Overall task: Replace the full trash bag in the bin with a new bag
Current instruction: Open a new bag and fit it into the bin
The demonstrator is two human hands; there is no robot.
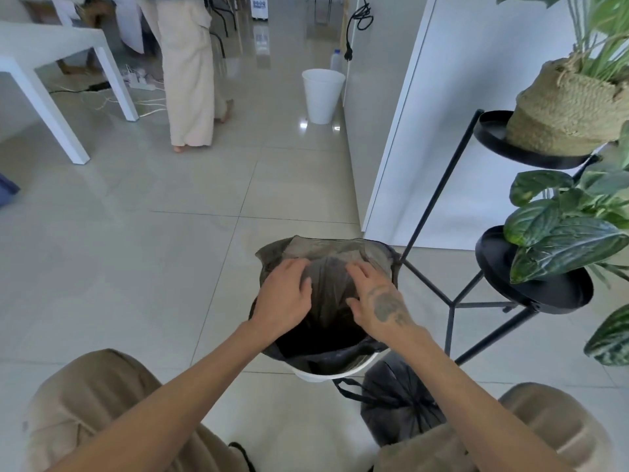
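New bag (326, 267) draped over white bin (326, 373) at 6 o'clock, mouth partly open, near rim still bare. Left hand (284, 296) and right hand (377, 301) palms-down on the plastic, fingers spread, pressing rather than pinching. Full tied bag (398, 400) on floor at 5 o'clock, just beside bin.

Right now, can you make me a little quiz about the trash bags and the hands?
1. True or false: the new bag already covers the bin's whole rim.
2. Where is the tied full bag? A: in the bin. B: on the floor beside it. C: on the plant stand.
3. Which hands touch the new bag?

Key: 1 false, the near rim shows bare. 2 B. 3 both, the left hand and the right hand.
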